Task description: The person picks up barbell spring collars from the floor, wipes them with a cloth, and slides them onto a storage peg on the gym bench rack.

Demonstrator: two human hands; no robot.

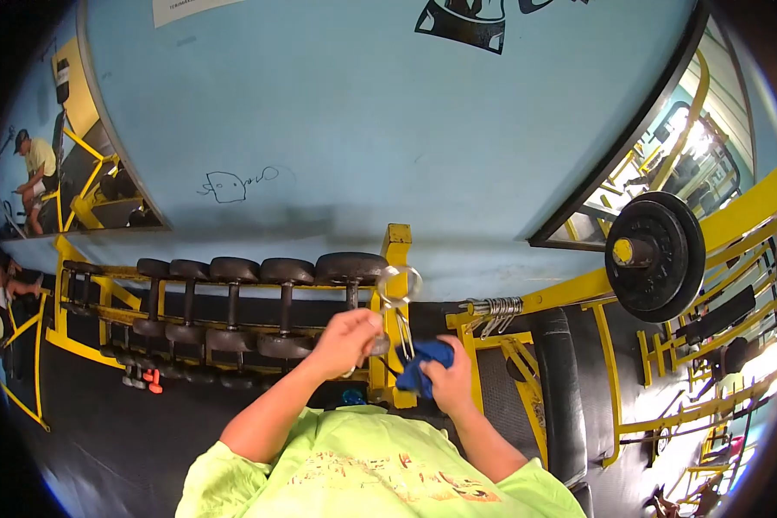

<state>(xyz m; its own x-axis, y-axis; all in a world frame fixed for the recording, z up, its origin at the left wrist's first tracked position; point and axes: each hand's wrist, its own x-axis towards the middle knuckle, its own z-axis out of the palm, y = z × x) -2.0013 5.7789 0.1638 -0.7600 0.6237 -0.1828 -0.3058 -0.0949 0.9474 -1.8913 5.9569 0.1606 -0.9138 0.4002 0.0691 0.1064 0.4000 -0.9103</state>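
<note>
My right hand (453,380) is closed around a crumpled blue cloth (425,369). Just above the cloth stands a metal spring collar (404,332), its round coil upward and its two prongs running down to the cloth. Whether my fingers also grip the prongs is hidden. To the left, my left hand (347,344) is closed, fingers curled near the coil. A small bit of metal shows below that fist, but what it holds I cannot make out. Several more spring collars (496,309) hang on a yellow bar to the right.
A yellow rack (395,250) with several black dumbbells (285,272) stands against the blue wall. Small red dumbbells (153,382) lie low at left. To the right are black weight plates (656,256) on a bar and a padded bench (561,397). A seated person (39,168) shows in the mirror.
</note>
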